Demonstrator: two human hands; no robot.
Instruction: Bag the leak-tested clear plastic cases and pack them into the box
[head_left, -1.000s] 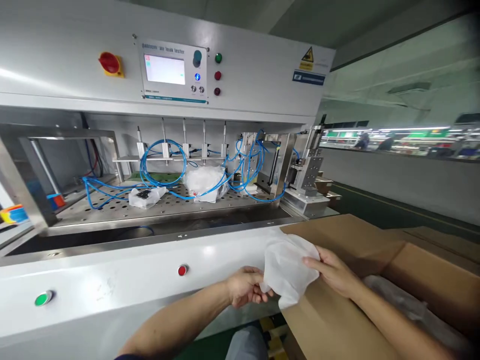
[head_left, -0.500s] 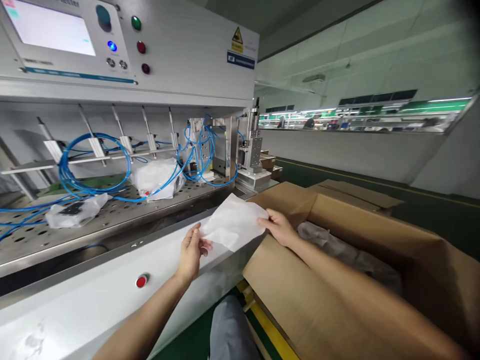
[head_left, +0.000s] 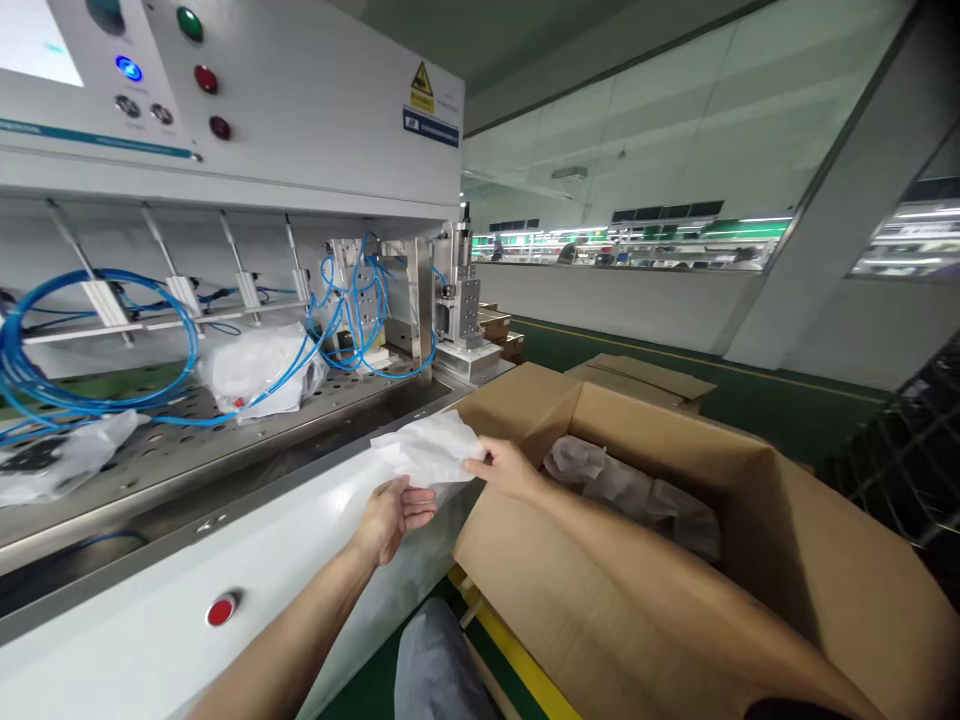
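A white, thin-walled bag (head_left: 431,447) hangs in front of the machine's edge, level with the near corner of the carton; what it contains, if anything, does not show. My right hand (head_left: 510,467) pinches the bag's right end between thumb and fingers. Just below its left part is my left hand (head_left: 395,515), palm turned up and fingers spread, close under the bag; I cannot tell whether they touch. To the right, an open cardboard box (head_left: 600,570) holds several white wrapped packets (head_left: 626,490).
Left stands a machine with a perforated metal bench (head_left: 180,455), blue air tubes (head_left: 97,400), a white bag (head_left: 262,370) and a clear bag (head_left: 67,455). A red button (head_left: 221,609) sits on its front panel. A dark mesh rack (head_left: 907,430) is far right.
The view has turned right. The white bag has tipped flatter, still in my right hand. My left hand has come off the bag's edge and opened beneath it.
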